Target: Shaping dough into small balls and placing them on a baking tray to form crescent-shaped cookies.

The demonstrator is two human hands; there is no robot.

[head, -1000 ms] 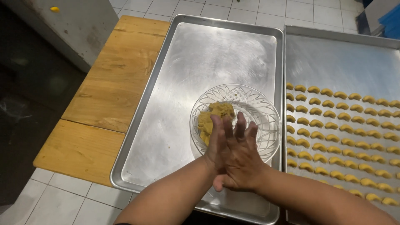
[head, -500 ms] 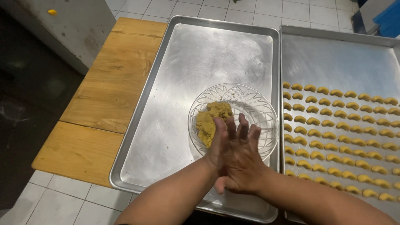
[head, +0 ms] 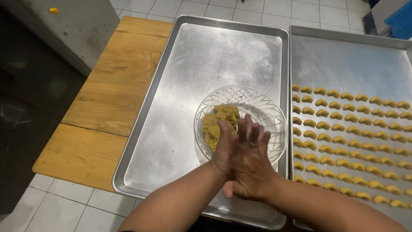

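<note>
White floor tiles surround a low wooden table [head: 107, 92] bearing two steel trays. Fingers [head: 253, 133] lie extended and close together, right hand [head: 253, 165] pressed palm-to-palm over left hand [head: 224, 150]; whatever lies between cannot be seen. Hands hover over a glass bowl [head: 262, 107] of yellow dough [head: 216, 122] on the near tray [head: 180, 86]. Shaped crescents [head: 352, 137] fill the right tray [head: 352, 60].

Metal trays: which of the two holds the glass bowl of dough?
The left tray, beside the wooden board. It carries only the glass bowl of dough; the right tray holds rows of small shaped pieces instead.
</note>
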